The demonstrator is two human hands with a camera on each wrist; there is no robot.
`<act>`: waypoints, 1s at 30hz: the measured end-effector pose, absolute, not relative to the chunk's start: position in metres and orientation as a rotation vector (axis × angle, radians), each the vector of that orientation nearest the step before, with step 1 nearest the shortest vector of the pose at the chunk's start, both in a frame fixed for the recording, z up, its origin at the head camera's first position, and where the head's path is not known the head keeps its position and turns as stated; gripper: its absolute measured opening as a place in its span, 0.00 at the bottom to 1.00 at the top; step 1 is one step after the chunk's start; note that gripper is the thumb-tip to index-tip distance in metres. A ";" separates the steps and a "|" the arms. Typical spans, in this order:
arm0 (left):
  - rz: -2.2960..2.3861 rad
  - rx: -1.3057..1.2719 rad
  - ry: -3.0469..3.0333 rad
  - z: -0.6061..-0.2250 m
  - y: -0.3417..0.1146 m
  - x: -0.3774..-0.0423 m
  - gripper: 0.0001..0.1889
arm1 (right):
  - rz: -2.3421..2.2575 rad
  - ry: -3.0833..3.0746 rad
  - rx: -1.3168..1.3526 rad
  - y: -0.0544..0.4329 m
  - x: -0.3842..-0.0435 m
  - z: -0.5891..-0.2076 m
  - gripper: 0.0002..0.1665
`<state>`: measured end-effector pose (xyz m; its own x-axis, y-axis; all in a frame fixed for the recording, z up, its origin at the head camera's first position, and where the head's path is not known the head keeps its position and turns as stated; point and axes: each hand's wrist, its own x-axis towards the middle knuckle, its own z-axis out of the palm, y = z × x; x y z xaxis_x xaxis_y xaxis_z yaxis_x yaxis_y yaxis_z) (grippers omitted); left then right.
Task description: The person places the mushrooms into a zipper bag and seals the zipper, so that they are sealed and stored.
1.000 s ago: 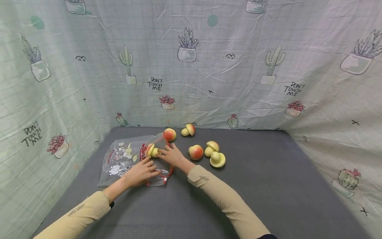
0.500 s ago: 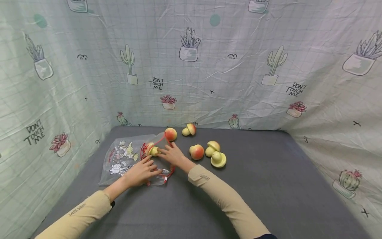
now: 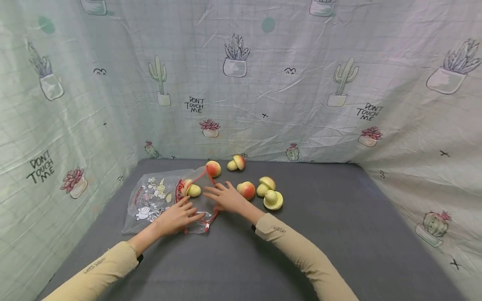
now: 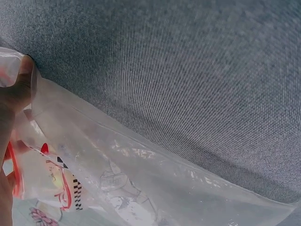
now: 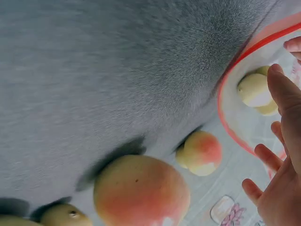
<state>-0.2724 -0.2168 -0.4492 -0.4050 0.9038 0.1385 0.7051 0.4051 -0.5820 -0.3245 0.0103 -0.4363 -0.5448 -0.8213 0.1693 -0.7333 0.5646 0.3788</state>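
Note:
A clear plastic drawstring bag (image 3: 150, 198) with printed cartoons and a red-trimmed mouth lies flat on the left. My left hand (image 3: 177, 218) grips its near edge; the left wrist view shows the thumb (image 4: 24, 77) over the film (image 4: 127, 160). Just inside the mouth rests a yellow toy mushroom (image 3: 193, 190), stem toward the opening. At that mouth my right hand (image 3: 229, 198) holds nothing, its fingers spread beside the red rim (image 5: 225, 110). Another toy mushroom (image 3: 246, 190), capped in red-orange, lies just past the right hand.
Two mushrooms sit close together on the right, one leaning (image 3: 265, 186) and one stem-up (image 3: 273, 200). Farther back lie a round red-yellow one (image 3: 213, 169) and one on its side (image 3: 236, 162). A printed curtain (image 3: 286, 104) borders the grey table (image 3: 339, 234).
My right hand has let go of the mushroom in the bag and drawn back to the right. That mushroom sits slightly deeper inside the mouth. The left hand stays put.

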 end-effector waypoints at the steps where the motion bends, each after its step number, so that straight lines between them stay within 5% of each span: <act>1: 0.621 -1.374 -2.226 -0.449 -0.217 -0.271 0.41 | -0.353 -2.464 1.274 0.014 -0.322 -0.435 0.37; 30: 0.514 -1.376 -2.216 -0.454 -0.220 -0.271 0.43 | 0.153 -2.164 1.088 0.142 -0.294 -0.438 0.30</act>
<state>-0.2705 -0.2197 -0.4539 -0.3805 0.9033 0.1983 0.7235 0.4243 -0.5445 -0.2943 0.1416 -0.4380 -0.4026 -0.6602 0.6340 -0.7430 0.6403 0.1949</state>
